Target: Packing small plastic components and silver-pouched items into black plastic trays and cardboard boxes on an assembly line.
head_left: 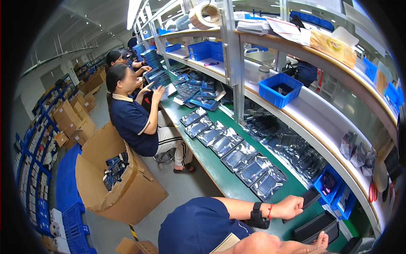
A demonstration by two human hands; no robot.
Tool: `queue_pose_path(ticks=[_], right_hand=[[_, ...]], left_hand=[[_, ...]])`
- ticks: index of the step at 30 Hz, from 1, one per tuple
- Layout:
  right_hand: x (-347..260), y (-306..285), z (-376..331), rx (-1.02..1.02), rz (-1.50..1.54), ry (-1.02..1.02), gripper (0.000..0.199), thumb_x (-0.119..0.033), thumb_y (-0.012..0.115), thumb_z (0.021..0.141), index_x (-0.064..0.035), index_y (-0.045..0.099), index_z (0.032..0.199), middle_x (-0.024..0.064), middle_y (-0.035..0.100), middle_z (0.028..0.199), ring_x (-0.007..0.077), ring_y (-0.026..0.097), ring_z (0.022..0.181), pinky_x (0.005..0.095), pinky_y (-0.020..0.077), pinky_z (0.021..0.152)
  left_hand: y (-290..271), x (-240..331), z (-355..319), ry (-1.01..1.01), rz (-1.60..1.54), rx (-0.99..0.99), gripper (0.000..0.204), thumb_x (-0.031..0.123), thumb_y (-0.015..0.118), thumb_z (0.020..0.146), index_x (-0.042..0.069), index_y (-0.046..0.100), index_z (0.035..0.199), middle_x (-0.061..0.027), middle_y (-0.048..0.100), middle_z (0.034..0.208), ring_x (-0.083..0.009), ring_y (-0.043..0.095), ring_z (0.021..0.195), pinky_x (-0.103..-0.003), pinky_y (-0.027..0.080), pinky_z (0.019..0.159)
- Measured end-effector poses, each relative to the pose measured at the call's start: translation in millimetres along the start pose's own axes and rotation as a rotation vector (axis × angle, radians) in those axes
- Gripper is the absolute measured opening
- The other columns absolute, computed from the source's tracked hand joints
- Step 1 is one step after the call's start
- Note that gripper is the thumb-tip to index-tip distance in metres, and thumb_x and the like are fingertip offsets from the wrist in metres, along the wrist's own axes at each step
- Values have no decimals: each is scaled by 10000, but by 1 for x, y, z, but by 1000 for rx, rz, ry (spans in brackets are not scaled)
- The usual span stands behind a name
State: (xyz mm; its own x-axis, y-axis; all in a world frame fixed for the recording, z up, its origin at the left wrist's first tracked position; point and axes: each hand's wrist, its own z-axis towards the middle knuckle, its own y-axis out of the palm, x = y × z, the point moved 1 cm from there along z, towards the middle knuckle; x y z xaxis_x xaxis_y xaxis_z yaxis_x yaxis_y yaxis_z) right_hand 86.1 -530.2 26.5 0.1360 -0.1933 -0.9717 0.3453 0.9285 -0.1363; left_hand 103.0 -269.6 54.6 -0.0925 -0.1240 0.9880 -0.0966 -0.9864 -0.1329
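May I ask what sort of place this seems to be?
Probably a factory packing or assembly line: a green workbench carries plastic-wrapped dark packages, a co-worker sits alongside, and a cardboard box stands nearby.

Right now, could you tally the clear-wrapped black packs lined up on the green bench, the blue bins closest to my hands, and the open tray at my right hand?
Clear-wrapped black packs: 7
Blue bins: 2
Open black tray at your right hand: 1
Total: 10
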Motion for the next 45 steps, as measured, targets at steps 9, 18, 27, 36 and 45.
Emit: queue_pose_path(ticks=[9,18,27,36,45], right_hand=[[-31,29,-30,-106,-10,126,166,-190,677,824,-39,614,793,15,585,702,91,501,645,233,416,584],[0,-18,-21,145,-60,-85,187,-165,666,829,-18,627,937,73,627,768,148,540,691,287,456,637],[-37,-21,-38,190,-69,102,130,-162,582,883,-53,555,817,-62,439,673,26,388,589,179,333,510],[-36,26,-52,67,-111,0,121,-73,551,879,-10,538,776,-20,505,671,39,420,597,214,371,523],[-17,-25,-33,31,126,247,158,-115,501,918,-46,522,777,-59,418,665,31,365,613,191,324,556]], left_hand=[[36,9,2,285,204,-231,281,279,606,821,13,531,771,-144,572,657,-305,572,614,-388,429,541],[65,-8,10,227,-99,-13,244,130,591,840,26,462,660,-59,496,523,-136,463,458,-300,352,436],[68,-50,22,-43,360,-273,272,274,682,758,16,633,826,-150,650,727,-284,639,663,-365,488,597],[91,-6,2,138,-40,-387,215,180,550,902,33,530,747,25,524,595,-22,474,546,-208,376,466],[107,-30,13,-74,-24,-336,266,181,572,877,29,535,661,-9,537,519,-56,481,429,-236,360,380]])
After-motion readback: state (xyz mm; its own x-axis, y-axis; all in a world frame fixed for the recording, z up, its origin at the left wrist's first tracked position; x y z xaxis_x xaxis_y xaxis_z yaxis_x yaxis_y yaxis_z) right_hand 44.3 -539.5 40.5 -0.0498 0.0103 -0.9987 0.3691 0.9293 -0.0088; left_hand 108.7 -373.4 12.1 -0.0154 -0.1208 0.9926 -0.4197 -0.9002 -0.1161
